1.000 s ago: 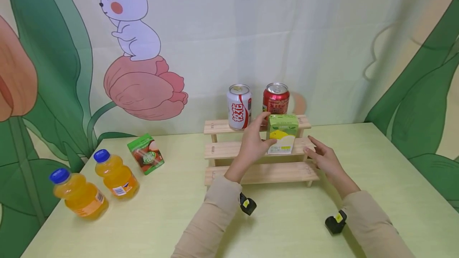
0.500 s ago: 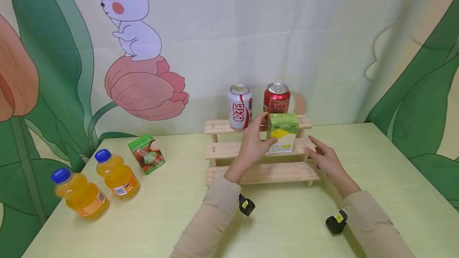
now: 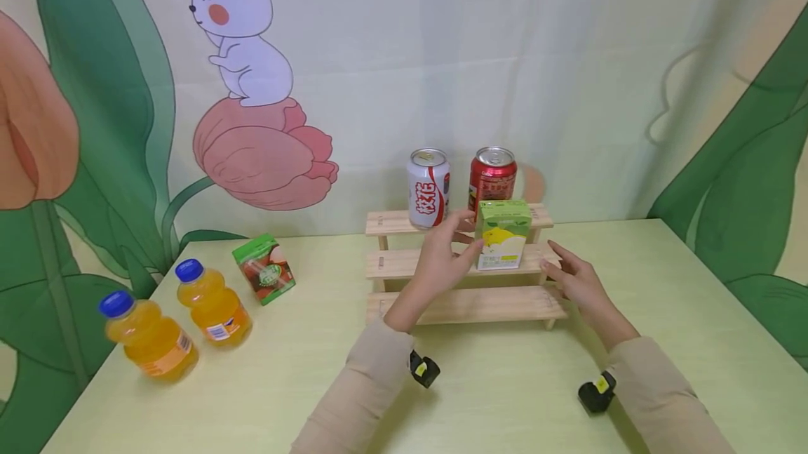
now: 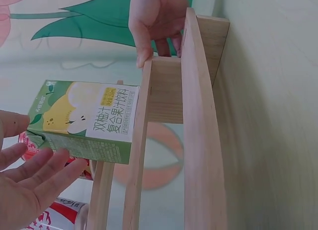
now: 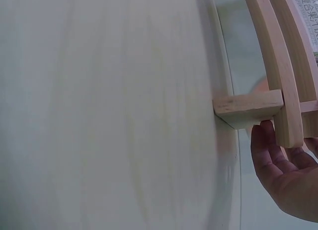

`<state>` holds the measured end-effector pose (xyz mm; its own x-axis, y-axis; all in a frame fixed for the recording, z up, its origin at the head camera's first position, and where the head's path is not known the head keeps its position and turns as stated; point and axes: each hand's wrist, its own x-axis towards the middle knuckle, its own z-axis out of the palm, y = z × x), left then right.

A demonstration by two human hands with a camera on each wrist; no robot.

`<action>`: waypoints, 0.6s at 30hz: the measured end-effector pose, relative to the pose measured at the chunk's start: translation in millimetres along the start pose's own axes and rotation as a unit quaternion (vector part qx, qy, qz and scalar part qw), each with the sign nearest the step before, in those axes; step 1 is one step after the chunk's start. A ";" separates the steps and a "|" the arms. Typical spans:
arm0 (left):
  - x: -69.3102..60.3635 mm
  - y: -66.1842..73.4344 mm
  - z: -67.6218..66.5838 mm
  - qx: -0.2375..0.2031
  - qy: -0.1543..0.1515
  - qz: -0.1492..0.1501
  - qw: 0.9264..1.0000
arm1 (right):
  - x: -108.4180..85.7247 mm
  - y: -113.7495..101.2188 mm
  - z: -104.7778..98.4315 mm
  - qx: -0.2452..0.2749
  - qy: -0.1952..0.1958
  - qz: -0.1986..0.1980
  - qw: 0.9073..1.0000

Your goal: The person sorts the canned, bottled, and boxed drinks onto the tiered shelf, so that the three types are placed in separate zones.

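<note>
A green-and-white juice carton (image 3: 503, 236) stands upright on the middle step of a three-tier wooden shelf rack (image 3: 467, 305). My left hand (image 3: 442, 261) is just left of the carton, its fingers loosely spread. In the left wrist view those fingers (image 4: 47, 175) lie around the carton's top end without gripping it; whether a fingertip still touches is hard to tell. My right hand (image 3: 581, 285) holds the rack's right end, thumb on the middle step's end, as the left wrist view shows. In the right wrist view the right-hand fingers (image 5: 271, 155) curl behind the wood.
On the top step stand a white can (image 3: 428, 191) and a red can (image 3: 494, 177), the latter partly behind the carton. Two orange juice bottles (image 3: 214, 306) and a green-and-brown carton (image 3: 265, 270) are on the table at left. A printed curtain (image 3: 379, 54) hangs behind.
My left hand has loosened from the juice carton and drawn slightly left and back. The carton keeps its place on the middle step. My right hand stays at the rack's end.
</note>
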<state>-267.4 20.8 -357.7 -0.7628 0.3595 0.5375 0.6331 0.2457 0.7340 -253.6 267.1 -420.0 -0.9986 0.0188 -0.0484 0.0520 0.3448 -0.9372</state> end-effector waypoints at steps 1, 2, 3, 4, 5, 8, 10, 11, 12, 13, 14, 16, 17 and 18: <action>-1.2 0.2 -0.7 0.000 -0.001 0.003 1.000 | -0.3 0.0 -0.2 0.002 0.000 0.001 1.000; -2.3 0.3 -1.3 0.000 -0.003 0.005 1.000 | -0.6 0.0 -0.4 0.002 -0.001 0.001 1.000; -3.4 0.6 -1.9 -0.001 -0.004 0.006 1.000 | -0.8 0.1 -0.7 0.001 -0.001 0.002 1.000; -4.6 0.8 -2.6 0.001 -0.005 0.004 1.000 | -1.0 0.2 -1.0 0.000 -0.002 0.002 1.000; -5.7 1.0 -3.3 0.002 -0.006 0.003 1.000 | -1.1 0.2 -1.2 0.001 -0.003 0.003 1.000; -9.1 1.7 -5.8 0.003 -0.009 -0.003 1.000 | -1.3 -0.2 -1.5 0.002 -0.003 0.003 1.000; -11.3 2.1 -7.6 0.007 -0.009 -0.007 1.000 | -1.2 -0.5 -1.7 0.006 -0.003 0.003 1.000; -12.3 2.4 -8.6 0.009 -0.010 -0.008 1.000 | -1.2 -0.7 -1.6 0.007 -0.003 0.003 1.000; -13.3 2.8 -9.6 0.013 -0.009 -0.009 1.000 | -1.1 -0.9 -1.6 0.006 -0.003 0.003 1.000; -14.3 3.2 -10.6 0.016 -0.009 -0.010 1.000 | -1.0 -1.0 -1.6 0.006 -0.004 0.003 1.000; -15.4 3.6 -11.7 0.019 -0.010 -0.011 1.000 | -0.8 -1.0 -1.5 0.005 -0.005 0.003 1.000; -17.4 4.6 -13.9 0.024 -0.010 -0.011 1.000 | -0.5 -1.0 -1.4 0.005 -0.006 0.003 1.000; -18.2 5.1 -14.9 0.025 -0.010 -0.011 1.000 | -0.3 -0.9 -1.4 0.004 -0.007 0.003 1.000; -19.2 5.5 -16.0 0.028 -0.009 -0.012 1.000 | -0.1 -0.8 -1.4 0.004 -0.007 0.003 1.000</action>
<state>-251.4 0.8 -357.3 -0.7755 0.3690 0.5123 0.6216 0.3036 0.7221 -253.6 268.1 -418.8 -0.9982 0.0070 -0.0593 0.0582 0.3369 -0.9397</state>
